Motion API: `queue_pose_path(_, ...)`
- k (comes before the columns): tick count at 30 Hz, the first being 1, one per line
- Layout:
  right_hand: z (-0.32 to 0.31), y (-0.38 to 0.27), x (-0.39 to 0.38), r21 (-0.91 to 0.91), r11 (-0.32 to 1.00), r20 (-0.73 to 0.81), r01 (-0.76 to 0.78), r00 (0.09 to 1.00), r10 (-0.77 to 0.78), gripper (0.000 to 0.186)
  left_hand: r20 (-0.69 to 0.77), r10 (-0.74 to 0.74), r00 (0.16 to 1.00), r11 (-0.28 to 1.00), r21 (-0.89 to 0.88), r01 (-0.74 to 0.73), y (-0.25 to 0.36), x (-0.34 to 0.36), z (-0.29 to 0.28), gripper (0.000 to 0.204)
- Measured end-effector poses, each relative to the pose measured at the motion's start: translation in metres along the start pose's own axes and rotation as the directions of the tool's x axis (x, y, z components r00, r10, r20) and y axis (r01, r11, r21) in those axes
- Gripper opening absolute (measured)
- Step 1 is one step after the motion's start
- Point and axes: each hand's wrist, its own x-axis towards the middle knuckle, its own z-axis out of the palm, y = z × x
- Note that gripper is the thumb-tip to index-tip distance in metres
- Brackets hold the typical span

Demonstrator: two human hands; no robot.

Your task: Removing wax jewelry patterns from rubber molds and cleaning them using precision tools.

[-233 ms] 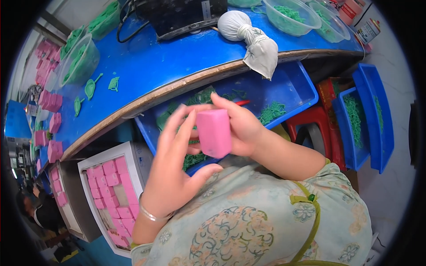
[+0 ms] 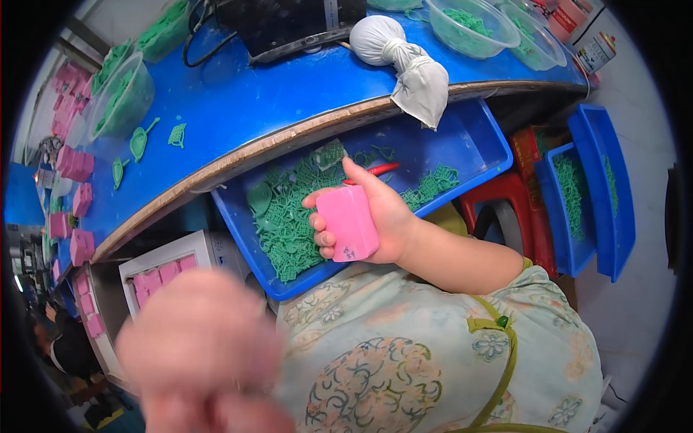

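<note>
My right hand (image 2: 386, 224) holds a pink rectangular block (image 2: 346, 224) on its palm, fingers curled round it; small dark marks show near the block's lower end. Beneath and behind it, an open blue tray (image 2: 491, 155) contains a heap of green lattice-like plastic pieces (image 2: 278, 238) and a red tool (image 2: 379, 172), partly hidden. At the lower left, my left hand (image 2: 202, 339) is a large blur close to the camera, apart from the block, so its fingers cannot be made out.
A blue worktop (image 2: 238, 101) carries a black machine (image 2: 289, 25), a white cloth bundle (image 2: 411, 72), tubs (image 2: 123, 97) and pink blocks (image 2: 76, 162). A white box of pink blocks (image 2: 155, 278), a red stool (image 2: 512, 209) and blue bins (image 2: 606, 224) surround me. A person (image 2: 61, 339) is at far left.
My left hand has left the pink block and moved down-left, now blurred near the camera. My right fingers curl more round the block, which sits slightly lower, showing its marked end.
</note>
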Motion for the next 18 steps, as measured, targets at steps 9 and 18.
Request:
queue_pose_path(9,-0.022,0.025,0.007,-0.017,0.99,-0.039,-0.137,0.99,0.137,0.063,0.104,-0.007,0.995,0.954,0.299,-0.025,0.04,-0.022,-0.053,0.02)
queue_pose_path(18,-0.029,0.027,0.018,0.018,0.977,0.059,-0.213,0.976,0.212,0.064,0.201,-0.096,0.975,0.882,0.471,-0.01,0.081,-0.047,-0.074,0.022)
